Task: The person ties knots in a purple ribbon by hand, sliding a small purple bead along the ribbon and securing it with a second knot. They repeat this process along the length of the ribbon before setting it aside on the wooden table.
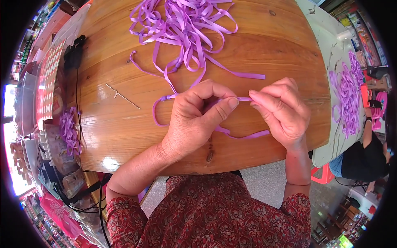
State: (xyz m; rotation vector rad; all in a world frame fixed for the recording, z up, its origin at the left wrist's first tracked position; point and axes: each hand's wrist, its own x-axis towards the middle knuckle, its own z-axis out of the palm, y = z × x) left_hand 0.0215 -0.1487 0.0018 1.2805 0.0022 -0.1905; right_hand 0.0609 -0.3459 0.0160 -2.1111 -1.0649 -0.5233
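Between my two hands a purple ribbon (245,98) is stretched in a short span above the wooden table (277,45). My left hand (198,109) pinches it between thumb and forefinger, its other fingers curled. On the right, my right hand (285,109) pinches the ribbon's other side with thumb and fingertips. A ribbon loop with a darker purple knot or bead (166,98) lies just left of my left hand. One loose ribbon end (256,135) rests on the table below my hands. Beyond them spreads a large tangled heap of purple ribbons (178,29).
A thin twisted wire-like tool (123,97) lies left on the table. More purple ribbons hang at the left edge (70,130) and on the pale marbled table (322,45) at right. Black cables (78,99) run along the left side. A person in black (364,161) sits at the right.
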